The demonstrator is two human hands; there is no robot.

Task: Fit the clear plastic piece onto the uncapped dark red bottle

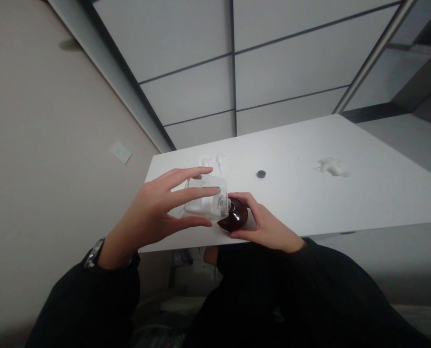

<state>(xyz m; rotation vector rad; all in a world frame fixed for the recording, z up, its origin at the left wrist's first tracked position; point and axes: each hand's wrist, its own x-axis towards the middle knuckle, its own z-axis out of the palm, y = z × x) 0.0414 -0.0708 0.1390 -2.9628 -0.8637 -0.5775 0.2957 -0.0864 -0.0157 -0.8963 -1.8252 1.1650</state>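
Note:
My left hand point(164, 205) grips a clear, square-sided bottle point(204, 205) between thumb and fingers. That bottle is tipped over to the right, its neck at the mouth of a dark red-brown round bottle point(240, 215). Around the brown bottle's right side curls my right hand point(260, 220), holding it near the table's front edge. I cannot tell whether liquid passes between the two. A small dark round cap point(261, 174) lies on the table beyond my right hand.
The white table point(295, 193) runs off to the right. Crumpled white tissue point(332, 166) lies on its right part, with more white tissue point(218, 162) behind the clear bottle. A wall with a socket point(121, 152) borders the left; panelled doors point(197, 96) stand behind.

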